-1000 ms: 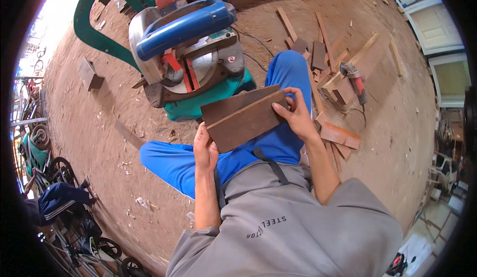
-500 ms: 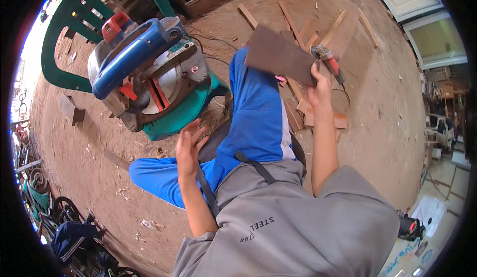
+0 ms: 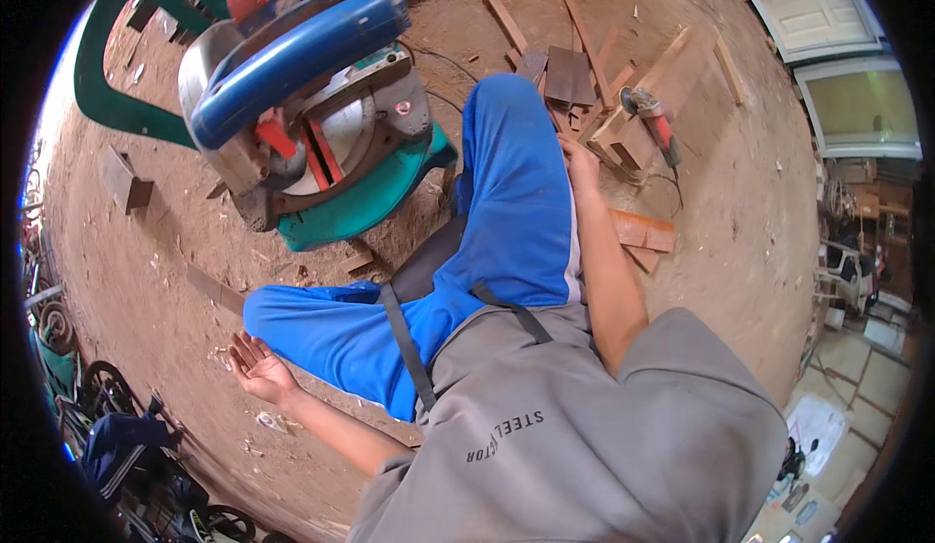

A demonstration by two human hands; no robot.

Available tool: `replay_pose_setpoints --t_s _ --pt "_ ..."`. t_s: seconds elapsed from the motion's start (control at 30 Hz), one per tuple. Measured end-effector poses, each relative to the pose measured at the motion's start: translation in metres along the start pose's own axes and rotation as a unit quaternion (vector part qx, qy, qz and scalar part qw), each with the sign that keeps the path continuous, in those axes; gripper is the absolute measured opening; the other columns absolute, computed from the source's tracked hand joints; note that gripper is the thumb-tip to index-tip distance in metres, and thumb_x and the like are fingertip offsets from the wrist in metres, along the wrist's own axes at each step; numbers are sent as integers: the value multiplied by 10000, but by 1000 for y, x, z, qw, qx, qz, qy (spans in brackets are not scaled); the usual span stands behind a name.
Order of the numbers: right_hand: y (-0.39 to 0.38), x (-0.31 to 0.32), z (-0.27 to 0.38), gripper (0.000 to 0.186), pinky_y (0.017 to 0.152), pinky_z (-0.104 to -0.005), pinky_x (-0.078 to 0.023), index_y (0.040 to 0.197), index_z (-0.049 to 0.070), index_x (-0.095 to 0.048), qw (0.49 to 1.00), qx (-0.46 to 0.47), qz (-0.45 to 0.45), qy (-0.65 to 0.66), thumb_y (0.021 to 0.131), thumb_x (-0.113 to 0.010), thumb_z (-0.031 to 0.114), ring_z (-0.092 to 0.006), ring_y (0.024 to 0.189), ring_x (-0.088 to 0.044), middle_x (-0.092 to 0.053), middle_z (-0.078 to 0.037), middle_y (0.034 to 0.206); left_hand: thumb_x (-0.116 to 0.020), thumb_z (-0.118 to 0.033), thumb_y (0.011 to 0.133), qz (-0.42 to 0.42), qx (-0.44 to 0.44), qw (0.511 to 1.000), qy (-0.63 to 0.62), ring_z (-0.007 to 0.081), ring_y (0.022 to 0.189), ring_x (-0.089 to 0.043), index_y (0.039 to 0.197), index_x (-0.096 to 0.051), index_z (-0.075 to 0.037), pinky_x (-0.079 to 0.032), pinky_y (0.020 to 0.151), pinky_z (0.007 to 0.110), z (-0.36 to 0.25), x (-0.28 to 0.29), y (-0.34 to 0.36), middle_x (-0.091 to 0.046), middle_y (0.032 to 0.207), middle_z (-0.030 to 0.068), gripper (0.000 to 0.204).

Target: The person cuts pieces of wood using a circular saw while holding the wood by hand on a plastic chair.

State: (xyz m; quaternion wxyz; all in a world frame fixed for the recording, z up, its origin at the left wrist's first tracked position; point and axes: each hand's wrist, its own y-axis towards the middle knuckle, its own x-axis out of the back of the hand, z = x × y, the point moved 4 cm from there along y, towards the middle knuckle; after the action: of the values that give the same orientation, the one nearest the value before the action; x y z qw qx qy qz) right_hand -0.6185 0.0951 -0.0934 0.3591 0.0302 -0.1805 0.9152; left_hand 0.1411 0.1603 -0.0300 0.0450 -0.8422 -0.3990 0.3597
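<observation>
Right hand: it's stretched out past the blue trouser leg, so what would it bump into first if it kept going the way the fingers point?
Probably the pale wooden offcut directly ahead of the right hand, with the red-bodied angle grinder lying just beyond it. Depth is hard to judge here; the fingertips may already touch the wood.

Right hand [image 3: 581, 160] rests by wood offcuts [image 3: 570, 75]; left hand [image 3: 255, 368] lies open, empty, near the dirt floor [image 3: 146, 280].

A blue-handled miter saw [image 3: 292, 105] sits at eleven o'clock on a teal base [image 3: 375, 202], a green chair [image 3: 117, 66] behind it. An angle grinder [image 3: 651, 119] lies at one o'clock. White doors [image 3: 828, 46] stand at two o'clock.
</observation>
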Motion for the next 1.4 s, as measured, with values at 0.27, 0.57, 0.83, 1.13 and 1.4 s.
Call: replay_pose_setpoints --t_s 0.27,0.57,0.83,1.13,1.4 --pt "-101 -95 194 214 820 -270 -543 1187 23 -717 984 149 77 61 977 -677 26 -143 1000 -671 -731 -74 1155 -726 -332 907 -259 169 935 173 383 1320 -573 1304 -589 56 -480 1118 493 104 297 106 -615 1384 235 572" --pt "-185 -239 206 480 1149 -375 -416 1451 -1 -553 917 249 217 -223 1013 -699 128 -221 1370 -538 -572 -117 1490 -823 -419 810 -272 212 669 659 413 1416 -469 1434 -461 69 -411 1176 515 211 345 83 -497 1494 268 871" --pt "-203 -267 138 550 1203 -426 -345 1471 13 -542 869 197 269 -365 1002 -726 234 -236 1460 -440 -470 -122 1589 -908 -547 690 -292 294 611 674 455 1490 -376 1603 -158 47 -320 1229 525 160 396 105 -373 1592 327 1322" --pt "-249 -226 114 555 1228 -513 -321 1437 50 -582 775 163 272 -546 959 -763 264 -310 1532 -356 -378 -140 1653 -930 -448 737 -234 302 565 731 420 1442 -461 1609 -201 -20 -386 1202 517 194 420 53 -449 1556 284 1214" --pt "-274 -238 109 550 1226 -512 -324 1414 56 -597 769 159 283 -551 933 -781 249 -313 1523 -369 -400 -143 1636 -951 -449 711 -234 258 599 721 386 1292 -568 1370 -593 -42 -461 1116 503 197 416 61 -571 1391 195 853"
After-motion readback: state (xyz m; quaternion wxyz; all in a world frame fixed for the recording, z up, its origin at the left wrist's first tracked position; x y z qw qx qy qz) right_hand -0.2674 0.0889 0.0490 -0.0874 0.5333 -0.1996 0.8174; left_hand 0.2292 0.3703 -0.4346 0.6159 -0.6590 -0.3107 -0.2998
